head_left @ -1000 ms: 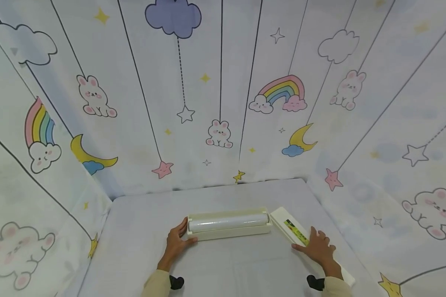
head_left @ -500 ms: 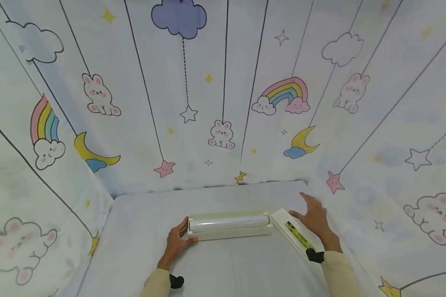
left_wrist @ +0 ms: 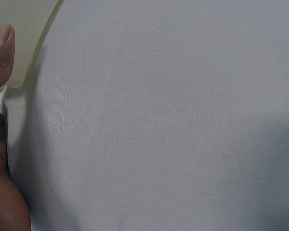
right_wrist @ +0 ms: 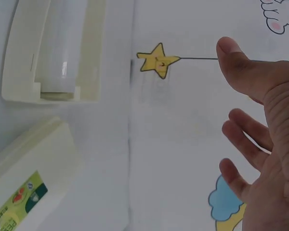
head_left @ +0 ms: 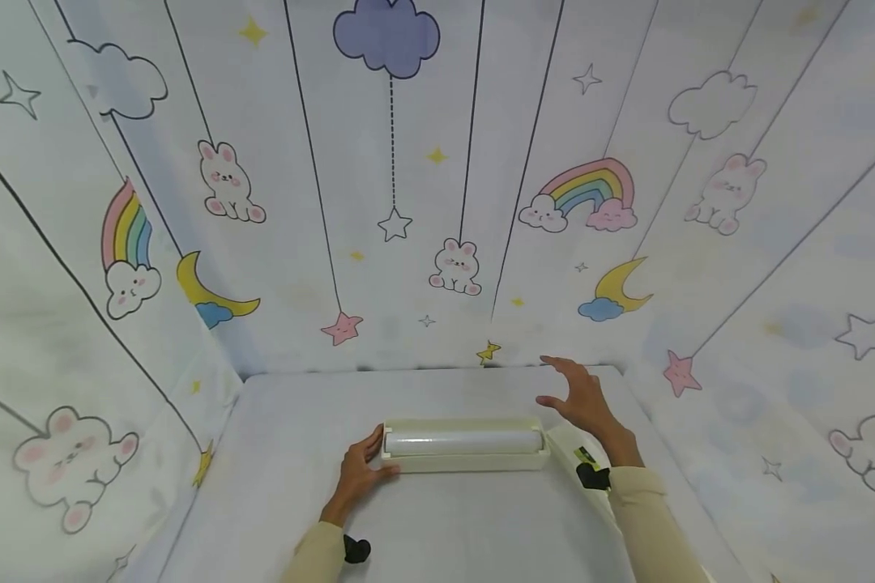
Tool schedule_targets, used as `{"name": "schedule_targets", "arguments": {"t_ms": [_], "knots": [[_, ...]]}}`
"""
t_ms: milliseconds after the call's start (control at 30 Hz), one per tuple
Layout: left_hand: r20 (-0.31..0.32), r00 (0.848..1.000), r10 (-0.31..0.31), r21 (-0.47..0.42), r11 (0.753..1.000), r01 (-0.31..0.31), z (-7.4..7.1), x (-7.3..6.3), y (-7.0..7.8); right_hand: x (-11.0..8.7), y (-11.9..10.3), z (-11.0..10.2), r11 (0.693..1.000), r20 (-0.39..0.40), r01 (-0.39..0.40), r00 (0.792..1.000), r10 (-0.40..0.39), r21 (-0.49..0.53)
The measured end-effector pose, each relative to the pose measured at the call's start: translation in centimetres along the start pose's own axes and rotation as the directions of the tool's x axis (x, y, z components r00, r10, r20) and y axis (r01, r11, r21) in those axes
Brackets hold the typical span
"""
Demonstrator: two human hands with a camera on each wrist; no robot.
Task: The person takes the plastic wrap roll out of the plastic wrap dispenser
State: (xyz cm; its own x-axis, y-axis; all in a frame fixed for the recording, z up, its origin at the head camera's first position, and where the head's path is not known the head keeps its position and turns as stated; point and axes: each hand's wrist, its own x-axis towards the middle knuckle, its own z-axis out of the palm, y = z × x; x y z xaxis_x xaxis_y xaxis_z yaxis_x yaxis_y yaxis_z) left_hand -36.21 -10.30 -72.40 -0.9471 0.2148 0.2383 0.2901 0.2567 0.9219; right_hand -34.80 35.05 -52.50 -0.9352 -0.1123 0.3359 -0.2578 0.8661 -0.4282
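Just right of the left hand (head_left: 357, 474), and gripped by it at its left end, lies a long cream plastic box (head_left: 474, 464), open on top, with a shiny whitish cylindrical roll (head_left: 467, 442) inside. The left hand's thumb rests on the box's front wall, its fingers round the end. Raised above and beyond the box's other end is the right hand (head_left: 583, 401), thumb and fingers spread well apart. Below the right hand, nearer the person, a long, narrow cream plastic cover (right_wrist: 48, 149) lies aslant, its end just apart from the box. Only the right wrist view shows red on its green-and-yellow label (right_wrist: 21, 202); the forearm partly hides that label from the head camera. Only the left wrist view brings out the weave of the white tablecloth (left_wrist: 149, 120). This cloth stretches between the forearms, with a narrower band beyond the box, up to the far edge at the printed white fabric wall (head_left: 401, 283).
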Motion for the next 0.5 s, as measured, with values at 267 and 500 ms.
{"name": "schedule_targets", "arguments": {"t_ms": [267,500], "knots": [[-0.001,1.000,-0.029,-0.033,0.999,0.029,0.2,0.3,-0.7,-0.3,-0.4,2.2,0.998,0.062,0.067,0.996,-0.067,0.007],[0.000,0.996,-0.084,-0.068,0.994,0.084,0.1,0.3,-0.2,-0.9,-0.2,3.5,0.997,0.131,0.078,0.988,-0.081,0.026]]}}
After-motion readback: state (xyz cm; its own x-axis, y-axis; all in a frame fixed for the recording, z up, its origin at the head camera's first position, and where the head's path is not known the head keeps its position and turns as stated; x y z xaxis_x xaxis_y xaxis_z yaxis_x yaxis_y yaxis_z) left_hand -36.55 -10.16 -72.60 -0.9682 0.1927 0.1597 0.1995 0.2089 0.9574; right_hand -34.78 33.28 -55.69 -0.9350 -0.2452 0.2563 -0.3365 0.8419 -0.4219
